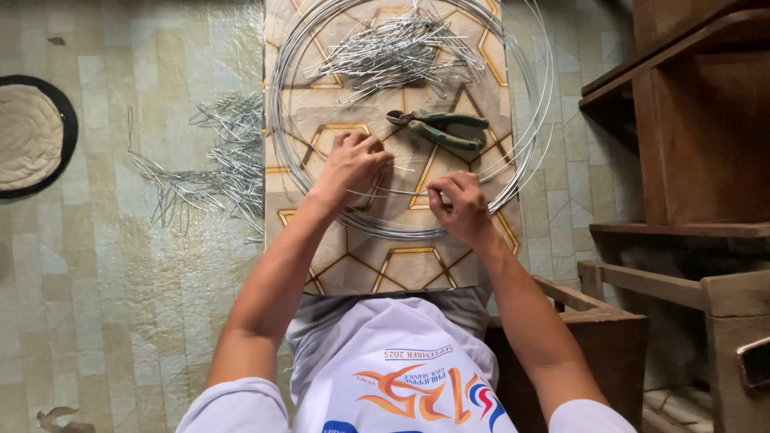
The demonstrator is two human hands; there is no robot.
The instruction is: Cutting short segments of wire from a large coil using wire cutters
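Note:
My left hand (353,164) and my right hand (459,204) each pinch an end of a short piece of thin silvery wire (403,191), held level between them above a patterned board (393,265). A large coil of wire (409,232) lies on the board around both hands. Green-handled pliers (439,127) rest just beyond my hands, inside the coil. A heap of bent wire pieces (401,48) lies at the far end of the board.
Another pile of bent wire pieces (212,160) is spread on the tiled floor to the left. A round mat (32,136) lies at the far left. Wooden furniture (690,144) stands on the right, a wooden stool (593,329) under me.

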